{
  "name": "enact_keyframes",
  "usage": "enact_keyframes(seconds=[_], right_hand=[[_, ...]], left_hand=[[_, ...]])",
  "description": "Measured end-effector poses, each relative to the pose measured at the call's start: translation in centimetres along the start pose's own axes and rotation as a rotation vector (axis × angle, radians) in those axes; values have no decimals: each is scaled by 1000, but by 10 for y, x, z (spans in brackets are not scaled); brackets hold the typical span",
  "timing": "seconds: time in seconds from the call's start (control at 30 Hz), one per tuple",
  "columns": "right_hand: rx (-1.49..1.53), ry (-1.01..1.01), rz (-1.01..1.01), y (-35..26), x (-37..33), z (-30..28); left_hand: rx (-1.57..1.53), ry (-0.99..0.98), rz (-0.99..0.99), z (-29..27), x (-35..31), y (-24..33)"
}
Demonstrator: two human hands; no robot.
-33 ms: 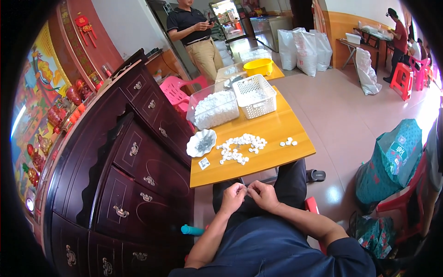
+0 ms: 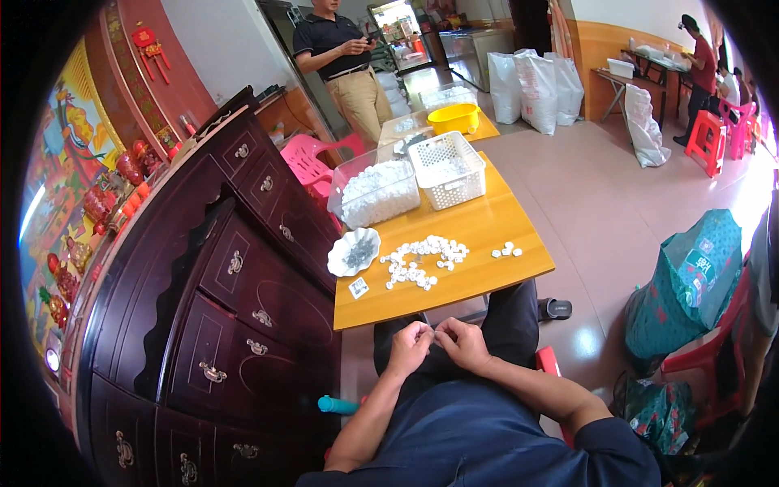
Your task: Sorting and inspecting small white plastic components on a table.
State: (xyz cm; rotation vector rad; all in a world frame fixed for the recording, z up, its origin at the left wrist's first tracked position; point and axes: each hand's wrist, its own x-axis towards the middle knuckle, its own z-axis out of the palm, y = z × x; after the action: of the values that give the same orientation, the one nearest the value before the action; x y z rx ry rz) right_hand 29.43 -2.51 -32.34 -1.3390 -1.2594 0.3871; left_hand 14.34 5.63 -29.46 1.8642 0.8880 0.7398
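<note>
My left hand (image 2: 411,347) and my right hand (image 2: 462,344) meet above my lap, just off the table's near edge. The fingers of both are closed in a pinch, fingertips almost touching. Whatever sits between them is too small and hidden to make out. On the wooden table (image 2: 503,219) in front lies a loose pile of small white pieces (image 2: 436,246), with a few more white pieces (image 2: 507,250) apart on the right. A scalloped white dish (image 2: 355,252) of small greyish bits stands at the left edge. Beside it lies a small square card (image 2: 359,286).
Farther back stand a clear bin (image 2: 379,192) of white pieces, a white perforated basket (image 2: 450,170) and a yellow tub (image 2: 454,118). A dark wooden cabinet (image 2: 268,284) flanks my left. A teal bag (image 2: 690,280) rests on a red chair at right. A person (image 2: 345,73) stands beyond the table.
</note>
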Motion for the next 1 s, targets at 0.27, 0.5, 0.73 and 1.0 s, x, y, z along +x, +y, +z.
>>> enact_keyframes(seconds=[0.27,0.5,0.73,1.0], right_hand=[[9,-5,23,1,0,1],[18,-3,30,1,0,1],[78,-27,102,-4,3,-2],[182,-42,155,4,3,1]], left_hand=[[-19,-5,28,-1,1,-4],[46,-3,15,-1,1,1],[-28,-27,8,-3,1,-3],[-18,-12,36,-2,1,1]])
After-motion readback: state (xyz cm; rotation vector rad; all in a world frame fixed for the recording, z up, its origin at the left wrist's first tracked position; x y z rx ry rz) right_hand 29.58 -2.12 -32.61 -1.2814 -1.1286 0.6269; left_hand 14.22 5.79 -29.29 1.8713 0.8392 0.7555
